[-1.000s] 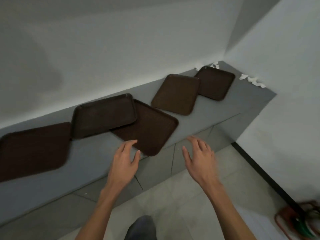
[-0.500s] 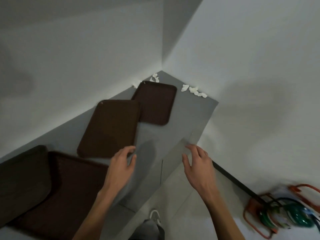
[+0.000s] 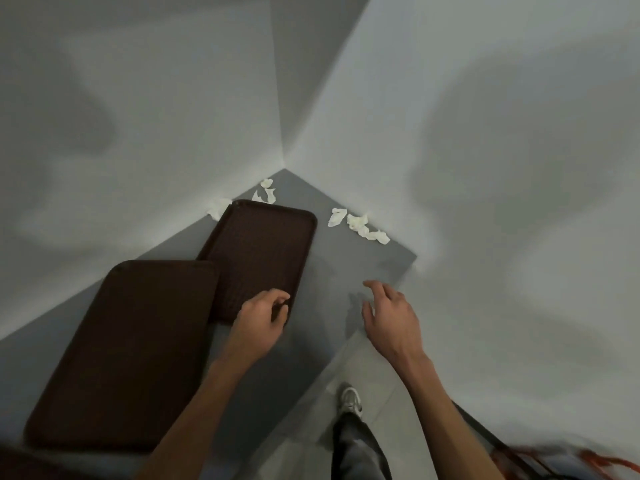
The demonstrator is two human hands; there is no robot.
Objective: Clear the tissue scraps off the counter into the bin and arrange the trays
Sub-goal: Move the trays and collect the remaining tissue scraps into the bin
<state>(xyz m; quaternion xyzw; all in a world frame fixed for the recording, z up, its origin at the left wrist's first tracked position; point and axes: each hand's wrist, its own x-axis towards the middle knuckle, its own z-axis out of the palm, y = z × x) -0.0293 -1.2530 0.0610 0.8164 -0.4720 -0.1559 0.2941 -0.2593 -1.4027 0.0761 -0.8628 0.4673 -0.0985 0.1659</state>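
Two pale grey walls (image 3: 485, 133) are seen meeting in a corner, with shadows thrown across both. Below on the right, light floor tiles (image 3: 374, 368) are in view. A dark trouser leg (image 3: 356, 448) and a white shoe (image 3: 351, 400) are planted on them beside the counter front. Something red (image 3: 588, 459) is smeared at the bottom right edge, too blurred to make out. Nothing is seen lying between the hands and the scraps.

Since half a second ago the corner has been closed in on. Both trays now loom larger, the red thing has nearly slipped out of view, and the left hand has been carried from beside the near tray to the far tray's near corner.

The grey counter (image 3: 346, 271) is wedged into the corner. The near tray (image 3: 121, 355), dark brown and rectangular with rounded corners, is overlapped with the far tray (image 3: 263, 251), whose textured bed can be made out. A sliver of a third tray (image 3: 20, 462) is caught at the bottom left.

The left hand (image 3: 261, 317) is held over the far tray's near right corner, fingers loosely curled, and no grip can be made out. The right hand (image 3: 388, 317) is hung over the counter's front edge, fingers apart and relaxed.

White crumpled tissue scraps (image 3: 360, 225) are strung along the right wall, and more scraps (image 3: 220, 207) are tucked between the far tray and the left wall.
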